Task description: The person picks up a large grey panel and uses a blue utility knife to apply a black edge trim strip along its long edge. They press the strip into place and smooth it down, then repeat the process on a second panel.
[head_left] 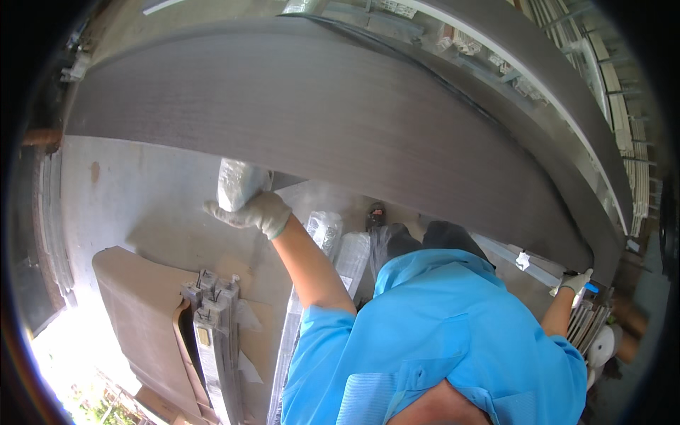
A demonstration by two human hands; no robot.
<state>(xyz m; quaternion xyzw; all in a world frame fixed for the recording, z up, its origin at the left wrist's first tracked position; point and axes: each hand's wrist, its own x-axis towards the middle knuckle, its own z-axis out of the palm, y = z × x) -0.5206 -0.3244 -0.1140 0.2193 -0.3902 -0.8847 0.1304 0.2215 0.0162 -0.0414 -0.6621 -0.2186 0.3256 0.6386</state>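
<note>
A long, dark grey-brown board (pixel 297 92) with a fine grain spans the view in front of me, its ends bent by the lens. My left hand (pixel 256 212), in a pale work glove, is wrapped round a clear-plastic-wrapped end piece (pixel 239 185) that juts out at the board's near edge. Far to the right, my right hand (pixel 577 281), also gloved, is closed on a small blue-ended tool (pixel 591 287) beside the board's right end. Its exact kind is too small to make out. A dark strip (pixel 489 117) runs along the board's far side.
Plastic-wrapped long profiles (pixel 347 258) lie on the floor by my left arm. More wrapped profiles (pixel 216 333) lie beside a brown sheet (pixel 142 304) at lower left. Racks with stacked long pieces (pixel 623 127) stand at far right. A white roll (pixel 603 345) sits near my right elbow.
</note>
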